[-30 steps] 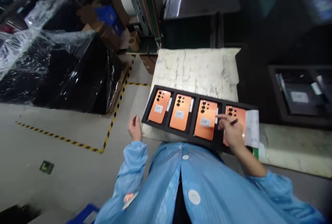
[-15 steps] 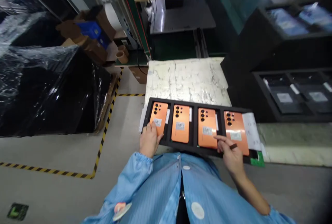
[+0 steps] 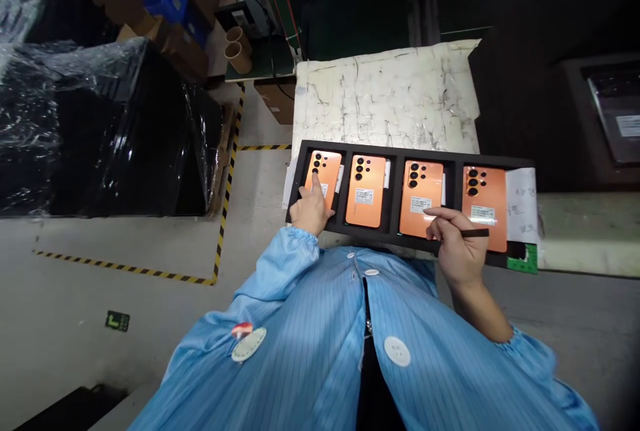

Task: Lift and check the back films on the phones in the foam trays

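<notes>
A black tray [image 3: 393, 231] holds a row of orange phones, backs up, each with a white label. My left hand [image 3: 310, 211] is at the tray's left end. Its index finger lies stretched over the leftmost phone [image 3: 333, 163], near the lenses, and its thumb is spread by the tray's front edge. Between the hands lie the second phone [image 3: 367, 214] and the third phone [image 3: 415, 221]. My right hand [image 3: 463, 251] is closed on a thin dark stick [image 3: 476, 233], its index finger pointing over the third phone. The rightmost phone [image 3: 485, 184] lies just beyond that hand.
Under the tray's far side is a worn, whitish foam-like sheet [image 3: 385, 98]. A paper with handwriting [image 3: 520, 204] and a green piece [image 3: 527, 263] are at the tray's right end. Film-wrapped black stacks [image 3: 125, 131] stand left, beyond yellow-black floor tape [image 3: 227, 204]. Another dark tray [image 3: 575, 111] is at right.
The view has tilted downward, so the tray appears higher. My left index finger has stretched up the leftmost phone toward its lenses. My right hand keeps the stick beside the third phone.
</notes>
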Demonstrator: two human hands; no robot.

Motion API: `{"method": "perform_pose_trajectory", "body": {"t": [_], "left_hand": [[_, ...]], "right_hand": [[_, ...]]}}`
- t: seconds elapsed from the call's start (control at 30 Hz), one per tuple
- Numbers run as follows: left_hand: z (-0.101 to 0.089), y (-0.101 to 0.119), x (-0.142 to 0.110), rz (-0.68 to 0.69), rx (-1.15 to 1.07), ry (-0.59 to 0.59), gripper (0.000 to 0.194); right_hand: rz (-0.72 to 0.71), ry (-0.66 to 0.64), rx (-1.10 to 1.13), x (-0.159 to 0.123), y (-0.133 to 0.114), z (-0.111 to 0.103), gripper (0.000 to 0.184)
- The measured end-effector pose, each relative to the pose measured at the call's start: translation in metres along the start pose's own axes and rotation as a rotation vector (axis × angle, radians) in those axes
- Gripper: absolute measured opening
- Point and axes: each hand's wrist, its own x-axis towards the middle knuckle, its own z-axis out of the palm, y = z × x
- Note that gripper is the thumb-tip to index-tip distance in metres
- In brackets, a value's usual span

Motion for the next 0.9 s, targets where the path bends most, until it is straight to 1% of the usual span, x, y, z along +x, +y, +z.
{"method": "perform_pose_trajectory", "body": {"t": [0.13,0.17,0.2,0.27,0.33,0.4,0.47,0.5,0.57,0.63,0.7,0.77,0.8,0.83,0.9], "left_hand": [[-0.004,-0.004,0.008,-0.077,-0.137,0.027,0.121],[-0.005,-0.007,0.011,-0.088,-0.192,0.033,0.121],[-0.006,-0.010,0.015,-0.095,-0.270,0.034,0.117],[-0.006,-0.017,0.024,-0.096,-0.459,0.020,0.099],[-0.005,-0.025,0.035,-0.081,-0.636,-0.018,0.073],[-0.003,-0.031,0.044,-0.051,-0.767,-0.074,0.049],[-0.002,-0.036,0.050,-0.021,-0.931,-0.139,0.033],[-0.003,-0.038,0.049,-0.011,-1.020,-0.161,0.030],[-0.008,-0.040,0.042,0.003,-1.196,-0.167,0.030],[-0.016,-0.040,0.027,0.020,-1.359,-0.132,0.035],[-0.026,-0.036,0.007,0.039,-1.502,-0.083,0.039],[-0.036,-0.028,-0.014,0.062,-1.617,-0.064,0.041],[-0.041,-0.023,-0.024,0.092,-1.690,-0.089,0.041],[-0.045,-0.018,-0.032,0.131,-1.776,-0.139,0.041],[-0.051,-0.009,-0.045,0.222,-1.968,-0.258,0.042]], "right_hand": [[-0.039,-0.064,-0.003,-0.001,0.000,-0.005,0.020],[-0.053,-0.084,-0.014,0.000,0.000,-0.007,0.020],[-0.066,-0.104,-0.026,0.001,0.001,-0.008,0.021],[-0.088,-0.142,-0.034,0.004,0.001,-0.009,0.021],[-0.104,-0.175,-0.023,0.009,0.000,-0.006,0.022],[-0.134,-0.201,-0.018,0.012,-0.002,0.000,0.022],[-0.192,-0.224,-0.039,0.014,-0.006,0.008,0.023],[-0.235,-0.238,-0.060,0.015,-0.010,0.013,0.023],[-0.348,-0.292,-0.113,0.015,-0.019,0.024,0.023],[-0.503,-0.377,-0.156,0.014,-0.034,0.037,0.025],[-0.710,-0.465,-0.207,0.012,-0.052,0.051,0.024],[-0.946,-0.482,-0.309,0.011,-0.069,0.065,0.020],[-1.055,-0.461,-0.374,0.011,-0.077,0.071,0.022],[-1.148,-0.436,-0.439,0.010,-0.083,0.076,0.025],[-1.280,-0.404,-0.536,0.010,-0.092,0.083,0.033]]}}
